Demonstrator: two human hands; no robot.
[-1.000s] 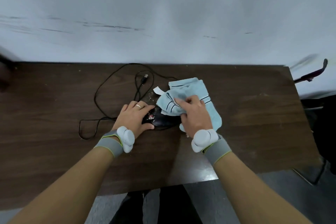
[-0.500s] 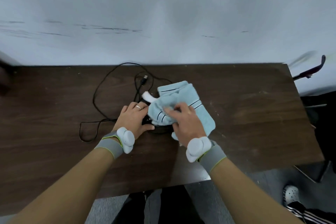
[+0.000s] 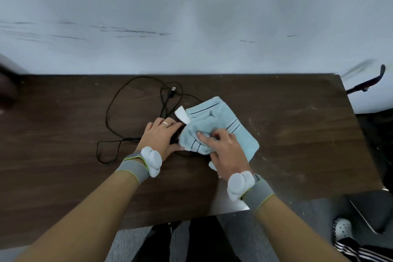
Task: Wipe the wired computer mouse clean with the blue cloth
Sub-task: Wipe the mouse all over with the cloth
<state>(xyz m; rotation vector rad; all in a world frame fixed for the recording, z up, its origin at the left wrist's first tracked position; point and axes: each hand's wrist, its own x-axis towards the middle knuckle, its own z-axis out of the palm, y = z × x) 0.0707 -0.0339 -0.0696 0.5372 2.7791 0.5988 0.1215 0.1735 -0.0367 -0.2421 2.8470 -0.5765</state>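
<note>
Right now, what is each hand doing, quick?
Left hand: closed around the black wired computer mouse, bracing it.
Right hand: closed on the light blue striped cloth, pressing it onto the mouse.

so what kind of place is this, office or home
Probably an office or workroom, though that is a guess: a plain dark wooden desk against a bare scuffed wall, grey carpet underfoot and a chair armrest at the right.

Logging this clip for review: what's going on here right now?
A person is cleaning a black wired computer mouse on a dark wooden table. The left hand steadies the mouse while the right hand presses a bunched light blue striped cloth over it, hiding most of it. Its black cable loops behind.
</note>
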